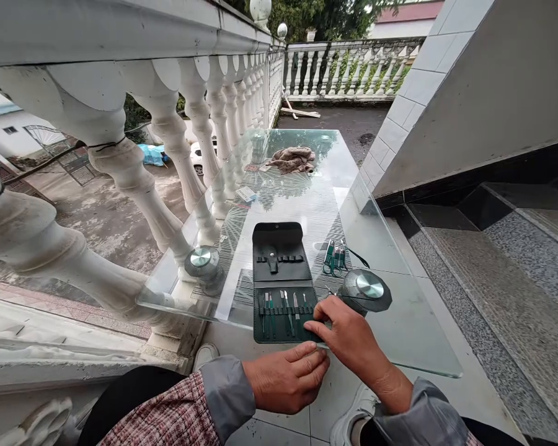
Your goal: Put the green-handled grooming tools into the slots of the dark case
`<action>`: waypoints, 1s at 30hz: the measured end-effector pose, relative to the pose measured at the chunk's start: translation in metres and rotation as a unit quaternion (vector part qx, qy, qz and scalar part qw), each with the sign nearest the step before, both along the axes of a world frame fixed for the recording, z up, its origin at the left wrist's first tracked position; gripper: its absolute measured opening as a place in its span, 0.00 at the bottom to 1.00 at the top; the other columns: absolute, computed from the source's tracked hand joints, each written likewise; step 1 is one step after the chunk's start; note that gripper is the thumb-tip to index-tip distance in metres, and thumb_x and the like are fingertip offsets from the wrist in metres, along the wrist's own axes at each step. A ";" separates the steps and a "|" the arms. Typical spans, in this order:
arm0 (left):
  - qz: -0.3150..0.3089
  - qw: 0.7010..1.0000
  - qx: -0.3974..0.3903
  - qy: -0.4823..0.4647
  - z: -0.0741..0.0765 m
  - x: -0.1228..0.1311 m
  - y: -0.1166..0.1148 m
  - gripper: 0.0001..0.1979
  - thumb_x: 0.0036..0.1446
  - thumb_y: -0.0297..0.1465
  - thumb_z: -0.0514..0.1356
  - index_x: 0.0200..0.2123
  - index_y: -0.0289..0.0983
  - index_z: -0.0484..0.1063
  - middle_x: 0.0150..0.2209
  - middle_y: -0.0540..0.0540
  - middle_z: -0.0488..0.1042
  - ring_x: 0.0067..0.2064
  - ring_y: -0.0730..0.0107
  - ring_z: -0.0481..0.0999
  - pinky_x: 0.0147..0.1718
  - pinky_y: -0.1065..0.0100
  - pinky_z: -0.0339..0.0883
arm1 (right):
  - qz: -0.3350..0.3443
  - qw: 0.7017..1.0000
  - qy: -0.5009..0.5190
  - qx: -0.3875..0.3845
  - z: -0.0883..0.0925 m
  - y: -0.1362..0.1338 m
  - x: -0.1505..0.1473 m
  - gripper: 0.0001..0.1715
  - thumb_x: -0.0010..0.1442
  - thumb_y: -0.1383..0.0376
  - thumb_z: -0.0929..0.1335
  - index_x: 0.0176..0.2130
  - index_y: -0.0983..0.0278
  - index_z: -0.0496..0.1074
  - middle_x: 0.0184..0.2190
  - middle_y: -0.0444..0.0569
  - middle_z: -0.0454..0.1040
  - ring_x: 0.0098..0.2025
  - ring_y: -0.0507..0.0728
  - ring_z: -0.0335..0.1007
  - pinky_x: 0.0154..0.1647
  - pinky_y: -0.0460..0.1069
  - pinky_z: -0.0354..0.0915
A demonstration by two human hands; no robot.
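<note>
An open black manicure case [278,282] lies on the glass table, its lid flap folded away from me. Several slim metal and green tools [288,313] stand in the loops of its lower panel; the upper panel's loops hold none. My right hand [348,334] is at the lower panel's right edge, thumb and forefinger pinched together; what is between them is hidden. A thin metal tip [331,291] shows just beyond its knuckles. In front of the case's near right corner, my left hand [291,378] has its fingers stretched out, with no object visible in it.
Green nail clippers and scissors [335,257] lie right of the case. A crumpled brown cloth [292,160] and a small card [246,194] are farther back on the glass table [400,334]. A white balustrade [167,142] runs along the left; stone steps [506,248] rise at right.
</note>
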State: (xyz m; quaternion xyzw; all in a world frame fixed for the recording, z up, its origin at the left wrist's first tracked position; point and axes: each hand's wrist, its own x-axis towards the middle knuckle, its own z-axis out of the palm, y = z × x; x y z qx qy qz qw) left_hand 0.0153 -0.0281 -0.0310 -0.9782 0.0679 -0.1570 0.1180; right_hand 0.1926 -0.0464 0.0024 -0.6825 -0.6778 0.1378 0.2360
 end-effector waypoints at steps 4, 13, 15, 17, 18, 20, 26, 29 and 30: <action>-0.008 1.000 -0.004 -0.008 0.001 0.000 -0.001 0.17 0.62 0.26 0.49 0.48 0.24 0.70 0.52 0.36 0.68 0.55 0.55 0.65 0.59 0.55 0.56 | -0.005 1.000 0.008 -0.007 0.000 0.001 -0.002 0.10 0.54 0.63 0.67 0.26 0.61 0.62 0.27 0.42 0.67 0.29 0.52 0.63 0.30 0.47 0.57; 0.001 1.000 0.016 0.004 0.012 -0.004 0.002 0.15 0.62 0.27 0.49 0.44 0.30 0.72 0.53 0.37 0.67 0.56 0.53 0.64 0.56 0.48 0.58 | -0.100 0.985 0.128 0.061 0.010 0.003 0.036 0.09 0.54 0.58 0.66 0.31 0.61 0.69 0.29 0.45 0.71 0.29 0.53 0.65 0.32 0.48 0.62; 0.006 1.000 0.017 0.006 0.012 -0.004 0.002 0.15 0.62 0.27 0.49 0.45 0.30 0.72 0.53 0.37 0.67 0.57 0.53 0.64 0.56 0.49 0.58 | -0.109 0.984 0.124 0.072 0.012 0.002 0.042 0.10 0.55 0.57 0.65 0.31 0.61 0.69 0.29 0.46 0.71 0.29 0.54 0.66 0.33 0.49 0.63; 0.008 1.000 0.015 0.004 0.009 -0.002 0.002 0.15 0.62 0.27 0.49 0.45 0.29 0.72 0.53 0.37 0.67 0.56 0.54 0.64 0.58 0.51 0.57 | -0.052 0.989 0.113 0.077 0.012 -0.001 0.038 0.10 0.58 0.59 0.63 0.30 0.61 0.70 0.29 0.47 0.71 0.32 0.54 0.67 0.35 0.49 0.63; 0.009 1.000 0.013 0.003 0.008 -0.001 0.003 0.15 0.62 0.27 0.49 0.46 0.29 0.71 0.53 0.36 0.67 0.56 0.55 0.64 0.59 0.52 0.56 | -0.007 0.991 0.103 0.079 0.011 -0.003 0.034 0.10 0.59 0.61 0.62 0.32 0.61 0.70 0.30 0.48 0.71 0.33 0.54 0.67 0.36 0.49 0.64; 0.005 1.000 0.010 0.001 0.006 0.000 0.003 0.15 0.62 0.26 0.49 0.46 0.28 0.71 0.52 0.37 0.68 0.56 0.56 0.65 0.60 0.54 0.53 | 0.077 0.991 0.065 0.083 0.009 -0.007 0.023 0.12 0.60 0.66 0.60 0.37 0.61 0.72 0.32 0.49 0.71 0.36 0.54 0.66 0.37 0.48 0.64; 0.002 1.000 0.005 0.011 0.009 -0.001 0.005 0.14 0.61 0.26 0.50 0.46 0.28 0.71 0.52 0.36 0.67 0.57 0.54 0.64 0.59 0.51 0.54 | 0.167 0.975 -0.104 0.102 0.001 -0.013 0.010 0.25 0.54 0.78 0.58 0.44 0.61 0.72 0.33 0.51 0.70 0.36 0.55 0.63 0.35 0.49 0.64; 0.005 1.000 -0.001 0.010 0.009 -0.002 0.005 0.14 0.62 0.26 0.50 0.44 0.30 0.72 0.51 0.38 0.68 0.57 0.53 0.62 0.57 0.47 0.56 | 0.189 0.969 -0.118 0.111 -0.003 -0.013 0.013 0.26 0.53 0.79 0.57 0.45 0.62 0.72 0.35 0.52 0.70 0.37 0.56 0.64 0.35 0.49 0.64; 0.005 1.000 -0.001 0.009 0.009 -0.002 0.005 0.14 0.62 0.26 0.49 0.44 0.30 0.72 0.51 0.38 0.68 0.57 0.52 0.62 0.57 0.47 0.57 | 0.192 0.968 -0.111 0.115 -0.004 -0.013 0.014 0.26 0.53 0.79 0.57 0.45 0.62 0.72 0.35 0.52 0.70 0.37 0.56 0.64 0.35 0.49 0.64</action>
